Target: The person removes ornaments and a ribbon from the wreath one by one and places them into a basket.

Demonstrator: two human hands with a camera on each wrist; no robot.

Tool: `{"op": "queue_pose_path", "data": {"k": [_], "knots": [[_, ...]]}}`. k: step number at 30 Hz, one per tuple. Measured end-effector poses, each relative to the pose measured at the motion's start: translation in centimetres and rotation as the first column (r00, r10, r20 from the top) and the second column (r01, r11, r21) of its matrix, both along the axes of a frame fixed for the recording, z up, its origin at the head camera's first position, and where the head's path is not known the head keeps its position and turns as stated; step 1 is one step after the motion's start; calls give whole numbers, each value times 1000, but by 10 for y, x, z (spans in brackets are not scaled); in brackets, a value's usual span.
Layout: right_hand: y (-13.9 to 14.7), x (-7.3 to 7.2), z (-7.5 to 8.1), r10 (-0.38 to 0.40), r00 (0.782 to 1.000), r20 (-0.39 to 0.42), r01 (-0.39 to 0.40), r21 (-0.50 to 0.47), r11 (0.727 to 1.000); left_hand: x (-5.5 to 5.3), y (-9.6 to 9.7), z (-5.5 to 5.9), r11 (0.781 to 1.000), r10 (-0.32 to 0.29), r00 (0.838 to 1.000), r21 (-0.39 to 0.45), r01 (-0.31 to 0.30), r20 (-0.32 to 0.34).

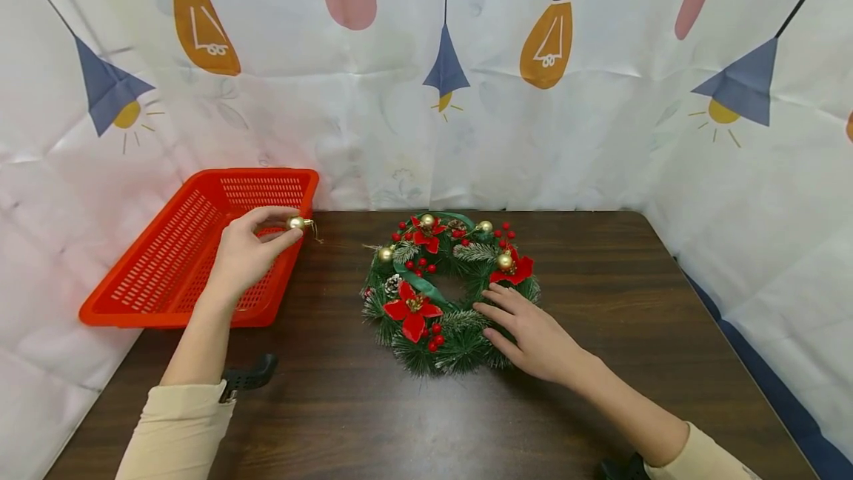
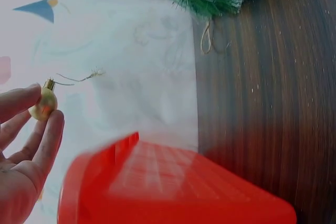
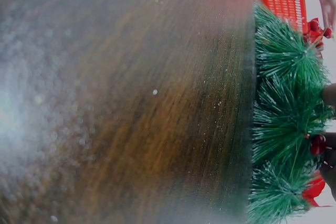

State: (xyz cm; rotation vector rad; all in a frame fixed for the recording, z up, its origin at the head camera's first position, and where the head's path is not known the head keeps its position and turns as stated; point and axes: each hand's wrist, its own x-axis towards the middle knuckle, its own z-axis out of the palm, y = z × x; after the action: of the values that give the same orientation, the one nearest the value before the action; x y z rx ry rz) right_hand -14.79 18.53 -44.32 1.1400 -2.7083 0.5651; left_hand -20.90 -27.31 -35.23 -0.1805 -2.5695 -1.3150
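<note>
Between thumb and fingers my left hand (image 1: 248,252) pinches a small gold bauble (image 1: 296,223), held above the right rim of the red basket (image 1: 288,272). A thin looped string dangles from the bauble's cap, clearer in the left wrist view, where the gold bauble (image 2: 44,104) sits at the fingertips. My right hand (image 1: 536,335) rests with spread fingers on the right front side of a green wreath (image 1: 460,347). Red poinsettias, red berries, pine cones, a green ribbon and several gold baubles decorate the wreath. In the right wrist view only parts of the fingers (image 3: 329,95) show.
The dark wooden table (image 1: 320,406) carries the wreath at its middle and the plastic basket at its back left. A white curtain (image 1: 373,132) printed with lamps and bulbs hangs behind. A twine loop (image 2: 206,38) sticks out from the wreath.
</note>
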Motion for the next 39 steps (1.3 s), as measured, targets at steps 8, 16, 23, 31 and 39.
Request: {"op": "queue_pose_path", "data": {"k": [8, 16, 23, 31, 39], "knots": [[0, 1, 0, 0, 1000, 5, 0, -4, 1000, 6, -20, -2, 998, 60, 997, -5, -60, 49], [0, 0, 0, 2, 1000, 5, -2, -4, 1000, 10, -36, -7, 989, 144, 987, -38, -142, 70], [1, 0, -1, 4, 1000, 8, -4, -11, 1000, 11, -48, -10, 984, 176, 979, -34, -173, 102], [0, 1, -1, 4, 1000, 6, -4, -13, 1000, 15, -63, -11, 968, 252, 959, -23, -251, 127], [0, 1, 0, 2, 1000, 5, -2, -10, 1000, 20, -80, -10, 952, 304, 939, -17, -305, 161]]}}
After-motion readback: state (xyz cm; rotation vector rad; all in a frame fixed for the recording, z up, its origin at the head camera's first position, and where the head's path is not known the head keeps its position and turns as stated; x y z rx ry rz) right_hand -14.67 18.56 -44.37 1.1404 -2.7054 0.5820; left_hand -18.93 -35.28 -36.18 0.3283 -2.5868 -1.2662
